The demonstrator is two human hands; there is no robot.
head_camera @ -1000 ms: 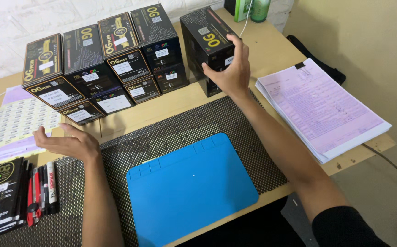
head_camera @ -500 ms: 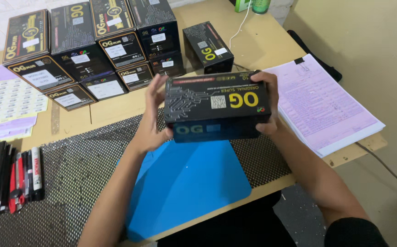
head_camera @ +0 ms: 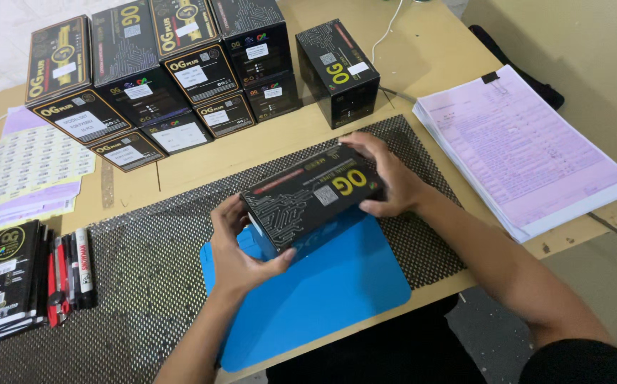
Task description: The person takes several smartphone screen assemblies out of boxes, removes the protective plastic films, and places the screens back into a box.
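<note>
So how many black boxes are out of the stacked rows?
2: the held box, between left hand and right hand over the blue mat; the lone box, right of the stacks. More may hide behind them.

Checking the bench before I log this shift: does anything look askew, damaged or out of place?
Nothing looks damaged or spilled. Both hands, left hand and right hand, hold a black box tilted over the blue mat. One black box stands apart from the stacked boxes.

stacked black boxes [head_camera: 159, 78], pink paper stack [head_camera: 529, 153], markers [head_camera: 70, 274]
</note>
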